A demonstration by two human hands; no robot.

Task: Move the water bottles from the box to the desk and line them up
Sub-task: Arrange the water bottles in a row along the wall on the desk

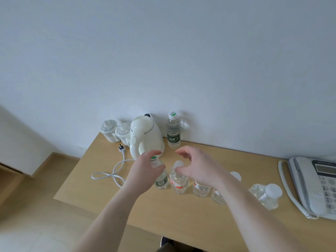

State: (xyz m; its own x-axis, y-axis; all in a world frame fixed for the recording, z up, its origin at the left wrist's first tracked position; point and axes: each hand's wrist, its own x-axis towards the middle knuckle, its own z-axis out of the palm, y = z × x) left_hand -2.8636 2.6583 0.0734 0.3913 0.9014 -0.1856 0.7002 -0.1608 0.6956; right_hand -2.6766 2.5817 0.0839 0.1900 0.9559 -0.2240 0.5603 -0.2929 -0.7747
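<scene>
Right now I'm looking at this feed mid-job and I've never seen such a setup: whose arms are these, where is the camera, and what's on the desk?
There is no machine here. A person wears one wide camera on the head, looking down at their own bare arms. The left hand grips the top of a green-label bottle. The right hand hovers with curled fingers over a white-capped bottle; whether it grips is unclear. More bottles stand in a row to the right, and another bottle by the wall. The desk also carries a kettle, two lidded cups and a telephone.
</scene>
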